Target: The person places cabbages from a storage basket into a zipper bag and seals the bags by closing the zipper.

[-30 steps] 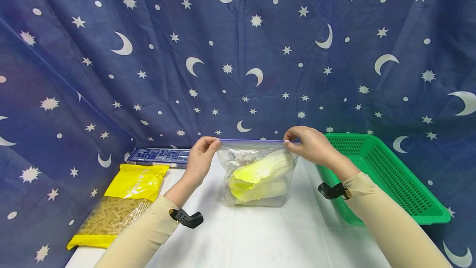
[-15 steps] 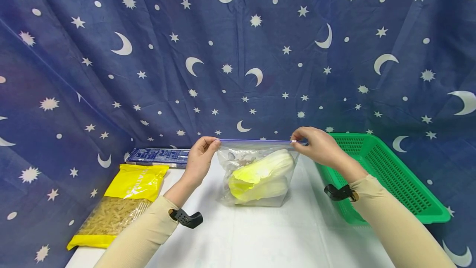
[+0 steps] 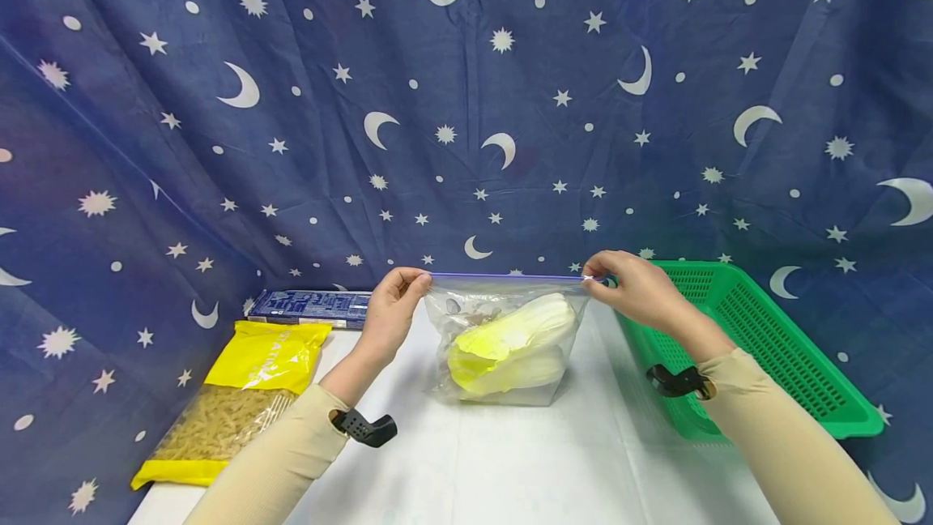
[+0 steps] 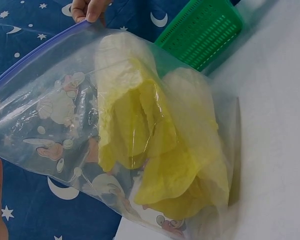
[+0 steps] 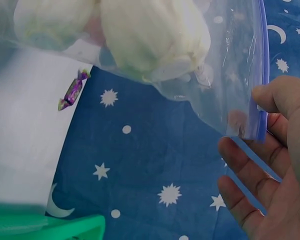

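Note:
A clear zip bag (image 3: 506,347) with a purple seal strip (image 3: 506,275) stands on the white table (image 3: 510,460), holding yellow-green napa cabbage (image 3: 510,343). My left hand (image 3: 397,298) pinches the strip's left end. My right hand (image 3: 630,286) pinches its right corner. In the left wrist view the bag (image 4: 140,145) and cabbage (image 4: 160,150) fill the frame, with the other hand's fingers (image 4: 87,9) at the far corner. In the right wrist view my thumb (image 5: 285,97) presses the strip's end (image 5: 260,120) and the cabbage (image 5: 155,35) shows through the plastic.
A green plastic basket (image 3: 758,339) sits at the table's right edge. A yellow pasta packet (image 3: 233,399) and a dark blue box (image 3: 309,308) lie at the left. A purple wrapped candy (image 5: 72,91) lies behind the bag. A star-and-moon blue cloth (image 3: 466,104) hangs behind.
My right hand has slid rightward along the purple seal strip to the bag's right corner. The left hand and the bag have stayed in place.

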A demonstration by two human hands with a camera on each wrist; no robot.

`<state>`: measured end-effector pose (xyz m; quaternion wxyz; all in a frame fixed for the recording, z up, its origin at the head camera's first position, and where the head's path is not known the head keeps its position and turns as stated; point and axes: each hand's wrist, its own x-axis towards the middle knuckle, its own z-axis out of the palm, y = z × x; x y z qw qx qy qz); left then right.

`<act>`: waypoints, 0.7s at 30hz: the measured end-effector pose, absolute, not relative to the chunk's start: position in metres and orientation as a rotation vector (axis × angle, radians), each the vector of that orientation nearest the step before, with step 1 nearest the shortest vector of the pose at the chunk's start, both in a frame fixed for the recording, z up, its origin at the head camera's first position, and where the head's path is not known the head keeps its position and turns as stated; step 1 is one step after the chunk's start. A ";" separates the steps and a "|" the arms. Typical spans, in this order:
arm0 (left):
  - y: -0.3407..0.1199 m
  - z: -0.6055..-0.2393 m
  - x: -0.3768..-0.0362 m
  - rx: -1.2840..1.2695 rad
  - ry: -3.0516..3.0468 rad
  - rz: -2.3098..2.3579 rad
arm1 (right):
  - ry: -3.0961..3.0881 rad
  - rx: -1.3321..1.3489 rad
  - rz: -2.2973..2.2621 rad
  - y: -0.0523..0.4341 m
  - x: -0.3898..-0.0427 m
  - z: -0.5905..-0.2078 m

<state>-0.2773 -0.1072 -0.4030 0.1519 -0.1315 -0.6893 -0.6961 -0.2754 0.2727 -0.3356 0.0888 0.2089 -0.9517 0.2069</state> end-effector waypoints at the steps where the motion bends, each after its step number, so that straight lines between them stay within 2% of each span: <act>1: -0.107 -0.403 -0.278 -0.374 -1.979 -1.996 | -2.833 0.619 0.617 0.274 -0.275 -0.335; 10: -0.107 -0.402 -0.280 -0.392 -1.993 -2.002 | -2.855 0.591 0.728 0.281 -0.272 -0.338; 21: -0.113 -0.404 -0.279 -0.350 -1.965 -2.136 | -2.807 0.486 1.379 0.287 -0.272 -0.359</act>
